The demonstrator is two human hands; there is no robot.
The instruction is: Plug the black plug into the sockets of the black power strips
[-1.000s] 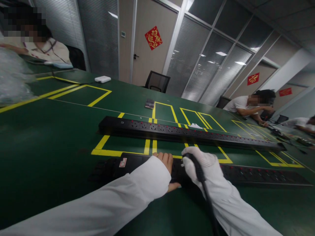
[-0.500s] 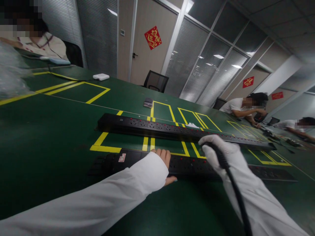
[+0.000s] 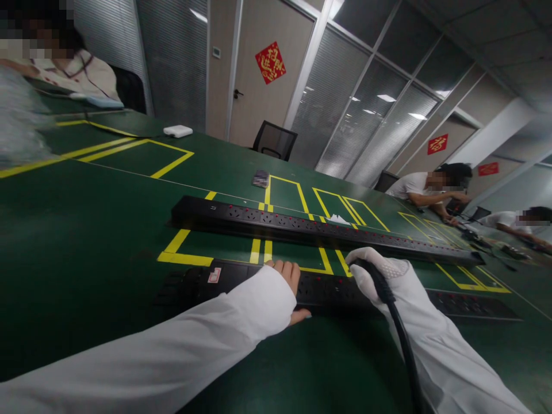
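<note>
My bare left hand (image 3: 288, 282) is closed over the near black power strip (image 3: 237, 276), fingers on its far side and thumb on the near side. A small white and red label (image 3: 214, 275) sits near the strip's left end. In a white glove, my right hand (image 3: 375, 270) grips a black plug (image 3: 365, 268) whose thick cable (image 3: 407, 345) runs down toward me. The plug is just above the near strip's sockets; whether it touches them I cannot tell. Parallel and farther away lies a second long black power strip (image 3: 302, 225), with a row of sockets and red dots.
Yellow tape outlines mark the green table (image 3: 107, 230). Beyond the strips lie a small dark object (image 3: 260, 179), crumpled white paper (image 3: 338, 219) and a white box (image 3: 177, 131). Clear plastic wrap (image 3: 21, 121) sits at left. Other people work at both sides.
My right hand has moved down a little with the plug, closer to the near power strip. The cable has swung left. My left hand stays on the strip.
</note>
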